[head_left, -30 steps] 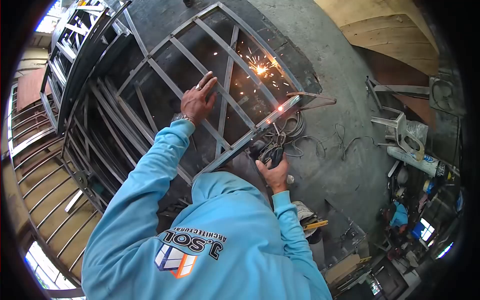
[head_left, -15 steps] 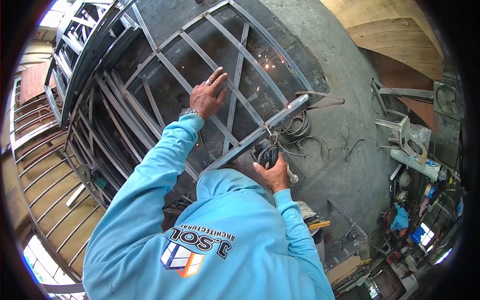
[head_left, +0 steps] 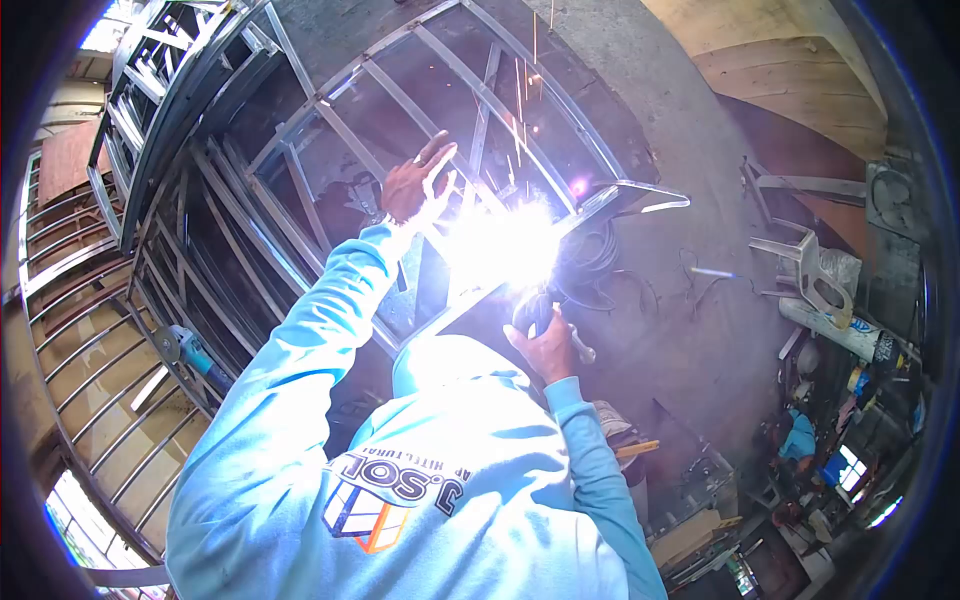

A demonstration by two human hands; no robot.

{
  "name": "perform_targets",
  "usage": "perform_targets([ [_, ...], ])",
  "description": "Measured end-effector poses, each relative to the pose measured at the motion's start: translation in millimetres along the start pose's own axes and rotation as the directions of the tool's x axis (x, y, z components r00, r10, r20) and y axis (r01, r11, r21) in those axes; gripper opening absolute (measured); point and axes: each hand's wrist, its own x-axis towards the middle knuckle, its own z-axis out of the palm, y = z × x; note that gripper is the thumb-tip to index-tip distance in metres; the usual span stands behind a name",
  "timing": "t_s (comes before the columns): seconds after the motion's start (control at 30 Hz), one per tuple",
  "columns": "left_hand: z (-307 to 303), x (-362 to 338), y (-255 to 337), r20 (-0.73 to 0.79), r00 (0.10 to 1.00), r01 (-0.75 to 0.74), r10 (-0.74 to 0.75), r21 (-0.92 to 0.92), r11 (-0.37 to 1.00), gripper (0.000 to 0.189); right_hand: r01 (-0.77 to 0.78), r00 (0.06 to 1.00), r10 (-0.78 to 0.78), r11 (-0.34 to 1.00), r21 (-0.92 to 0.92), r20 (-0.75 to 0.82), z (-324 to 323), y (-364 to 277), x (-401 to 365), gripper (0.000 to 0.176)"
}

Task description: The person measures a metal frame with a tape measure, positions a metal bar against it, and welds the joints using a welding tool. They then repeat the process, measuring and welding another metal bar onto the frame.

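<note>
Arc at 11 o'clock from right hand, clenched on holder; rail running 2 to 8 o'clock; left hand spread open, 10 o'clock of arc

Single fisheye view, dark circular border. Camera sits above and behind the person's hooded back, facing steeply down and forward. Metal frame, left hand and right hand gripping the welding holder lie centre, mid-range.
</note>
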Motion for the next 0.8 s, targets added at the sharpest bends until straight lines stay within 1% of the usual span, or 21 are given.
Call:
perform_targets([
  [0.03,-1,0,1,-0.019,1.000,-0.004,0.004,0.000,1.000,0.041,0.035,0.997,-0.040,0.997,-0.067,-0.069,2,2,0,0.061],
  [0.1,1,1,0,-0.042,0.999,-0.018,0.017,-0.018,1.000,0.039,0.028,0.998,-0.030,0.999,-0.036,-0.047,4,7,1,0.059],
  [0.17,2,3,-1,-0.131,0.987,-0.100,0.089,-0.074,0.992,0.039,0.014,1.000,-0.014,1.000,0.025,0.002,0,-5,2,0.055],
  [0.2,0,2,1,-0.091,0.995,-0.048,0.043,-0.049,0.998,0.039,-0.002,1.000,0.002,1.000,0.006,-0.018,-7,-16,-1,0.053],
  [0.23,1,2,0,-0.091,0.995,-0.049,0.044,-0.050,0.998,0.039,-0.003,1.000,0.003,1.000,0.006,-0.019,-7,-15,0,0.053],
  [0.3,5,2,-3,-0.145,0.985,-0.092,0.089,-0.012,0.996,0.039,0.054,0.998,-0.053,0.998,0.025,-0.041,-5,-13,0,0.053],
  [0.33,4,1,-2,-0.106,0.993,-0.059,0.052,-0.065,0.996,0.040,0.003,0.999,0.000,0.995,-0.096,0.034,-7,-13,2,0.058],
  [0.37,-1,0,-1,0.003,1.000,0.005,-0.005,-0.067,0.998,0.040,-0.040,0.993,0.064,0.975,-0.220,0.102,-9,-13,2,0.064],
  [0.4,0,1,-2,-0.007,1.000,0.003,-0.004,-0.063,0.998,0.041,-0.108,0.994,0.106,0.993,0.054,0.039,-7,-13,-1,0.073],
  [0.43,0,2,-1,-0.018,1.000,0.002,-0.003,-0.060,0.998,0.043,-0.149,0.987,0.162,0.934,0.325,-0.011,-6,-21,-4,0.083],
  [0.47,-3,3,-1,0.043,0.999,0.007,-0.005,-0.033,0.999,0.047,-0.089,0.990,0.137,0.798,0.596,-0.035,1,-14,-3,0.081],
  [0.5,-3,2,0,0.045,0.999,0.007,-0.005,-0.032,0.999,0.047,-0.090,0.990,0.138,0.797,0.597,-0.034,-2,-11,-3,0.081],
  [0.57,-4,2,-1,0.052,0.999,0.019,-0.016,-0.063,0.998,0.051,-0.100,0.995,0.101,0.855,0.508,0.025,-9,-14,1,0.076],
  [0.6,0,2,-4,0.061,0.998,0.019,-0.018,-0.027,0.999,0.052,-0.039,0.999,0.047,0.902,0.431,-0.008,-13,-16,0,0.069],
  [0.63,2,2,-4,0.060,0.998,0.020,-0.018,-0.027,0.999,0.052,-0.039,0.999,0.046,0.902,0.431,-0.008,-17,-19,0,0.069],
  [0.7,2,1,-3,0.044,0.999,0.025,-0.024,-0.008,1.000,0.051,-0.010,1.000,0.010,0.976,0.219,0.002,-19,-22,-1,0.063],
  [0.73,1,1,-3,0.046,0.999,0.026,-0.025,-0.007,1.000,0.051,-0.011,1.000,0.011,0.976,0.220,0.003,-18,-20,0,0.063],
  [0.8,-2,0,0,0.017,1.000,0.019,-0.019,-0.015,1.000,0.048,0.051,0.999,-0.050,0.984,0.173,-0.013,-16,-16,1,0.062],
])
